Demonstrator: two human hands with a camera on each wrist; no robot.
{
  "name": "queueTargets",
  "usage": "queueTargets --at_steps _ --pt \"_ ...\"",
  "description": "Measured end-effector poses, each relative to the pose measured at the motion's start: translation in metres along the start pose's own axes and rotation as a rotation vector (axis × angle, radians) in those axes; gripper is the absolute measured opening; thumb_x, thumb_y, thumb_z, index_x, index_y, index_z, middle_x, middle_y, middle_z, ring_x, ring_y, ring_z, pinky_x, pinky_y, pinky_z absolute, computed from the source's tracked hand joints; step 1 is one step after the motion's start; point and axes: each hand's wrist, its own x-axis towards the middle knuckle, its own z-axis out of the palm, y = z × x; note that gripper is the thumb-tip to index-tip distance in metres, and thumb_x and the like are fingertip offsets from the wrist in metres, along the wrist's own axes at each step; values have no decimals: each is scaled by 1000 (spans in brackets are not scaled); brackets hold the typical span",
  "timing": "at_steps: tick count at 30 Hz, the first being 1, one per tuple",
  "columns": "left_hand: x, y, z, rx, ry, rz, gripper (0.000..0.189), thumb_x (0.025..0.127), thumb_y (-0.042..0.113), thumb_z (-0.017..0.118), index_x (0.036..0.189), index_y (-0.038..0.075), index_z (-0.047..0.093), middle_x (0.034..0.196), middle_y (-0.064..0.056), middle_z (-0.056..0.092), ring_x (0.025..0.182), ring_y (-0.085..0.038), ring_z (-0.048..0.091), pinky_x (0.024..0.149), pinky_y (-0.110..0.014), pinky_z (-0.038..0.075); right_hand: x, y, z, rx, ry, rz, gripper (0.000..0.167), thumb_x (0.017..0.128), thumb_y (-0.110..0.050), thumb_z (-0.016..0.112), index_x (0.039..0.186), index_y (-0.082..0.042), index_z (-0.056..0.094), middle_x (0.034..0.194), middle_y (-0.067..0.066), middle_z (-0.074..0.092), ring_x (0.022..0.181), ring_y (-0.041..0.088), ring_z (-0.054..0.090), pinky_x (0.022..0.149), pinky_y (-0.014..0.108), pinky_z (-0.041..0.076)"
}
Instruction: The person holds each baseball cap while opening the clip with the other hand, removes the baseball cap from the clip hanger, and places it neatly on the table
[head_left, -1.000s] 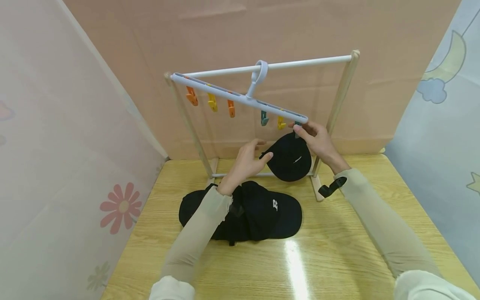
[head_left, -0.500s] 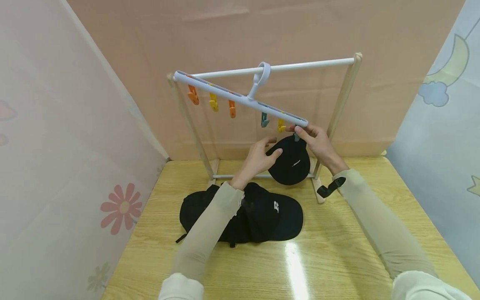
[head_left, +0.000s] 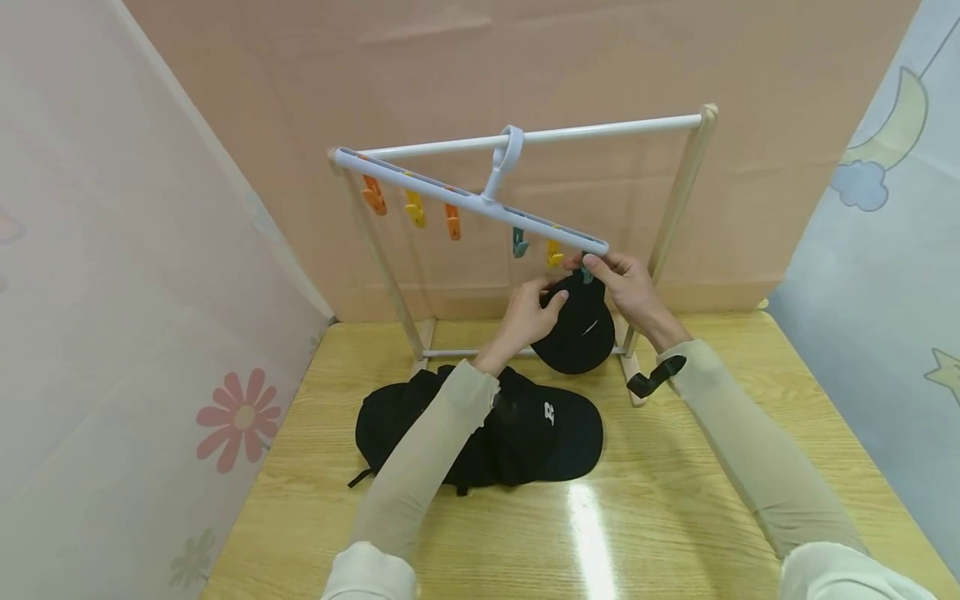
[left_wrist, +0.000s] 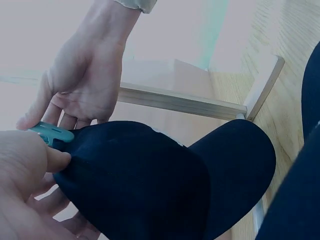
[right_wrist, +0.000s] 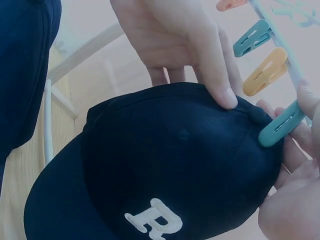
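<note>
A black baseball cap (head_left: pixel 576 333) with a white letter hangs at the low right end of a pale clip hanger (head_left: pixel 465 198). My left hand (head_left: pixel 527 318) grips the cap's edge, thumb in front and fingers behind. With the thumb on its upper end, my right hand (head_left: pixel 637 293) pinches the teal clothespin (right_wrist: pixel 282 126). In the right wrist view this clothespin's tip lies over the cap's edge. The left wrist view shows the cap's brim (left_wrist: pixel 242 155) pointing away from both hands. Part of the right fingers is hidden behind the cap and clothespin.
The tilted hanger hooks over the white rod (head_left: pixel 615 129) of a wooden rack (head_left: pixel 684 187). Several orange, yellow and teal clothespins (head_left: pixel 452 222) hang along it. More black caps (head_left: pixel 558 437) lie on the wooden table (head_left: pixel 675 500) under my left forearm.
My left hand has moved right and up onto the cap's edge and now grips it. The right hand has stayed at the teal clothespin, and the hanger's right end has sunk slightly.
</note>
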Motion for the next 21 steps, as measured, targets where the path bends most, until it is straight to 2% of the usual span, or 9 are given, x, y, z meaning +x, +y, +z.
queueTargets --at_steps 6,15,21 --pt "3 2 4 1 35 0 28 109 12 61 134 2 71 131 -13 74 123 -26 70 107 -35 55 0 -1 3 -12 50 -11 41 110 -28 61 125 8 73 109 -7 81 130 14 62 124 35 33" --pt "3 2 5 5 70 -5 23 108 14 63 125 2 74 122 -12 76 113 -26 73 99 -33 58 2 -2 9 17 127 -8 33 107 -30 65 108 -2 82 103 -3 81 127 14 61 124 36 33" --pt "2 3 4 7 81 -7 21 108 16 63 123 5 75 120 -10 77 113 -24 72 100 -32 57 5 -2 12 -7 185 -7 34 106 -34 67 101 -4 84 99 -3 81 121 13 63 115 28 39"
